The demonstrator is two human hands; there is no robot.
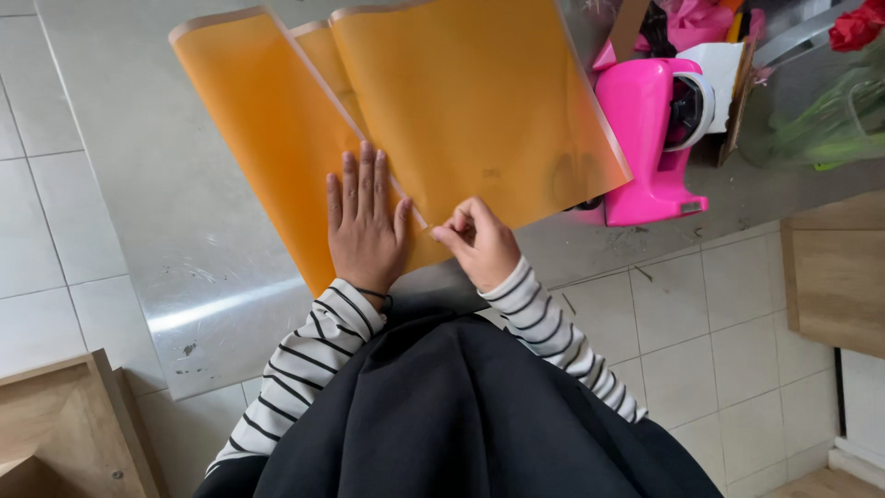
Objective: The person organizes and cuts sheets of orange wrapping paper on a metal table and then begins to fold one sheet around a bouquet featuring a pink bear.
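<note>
At twelve o'clock the orange sheets (461,101) run off the top edge; at one o'clock the red flower (853,28) is cropped.

Three orange sheets (461,101) lie overlapped on one metal table (175,212), with two hands (367,221) on them. One pink dispenser (650,138) stands at the right, and one red flower (853,28) at the far right.

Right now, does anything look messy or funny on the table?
A little. The orange sheets lie crooked and curl up at their far ends, and the left hand presses one flat. The metal table shows scuffs and dark specks near its front edge. Nothing looks spilled.
</note>
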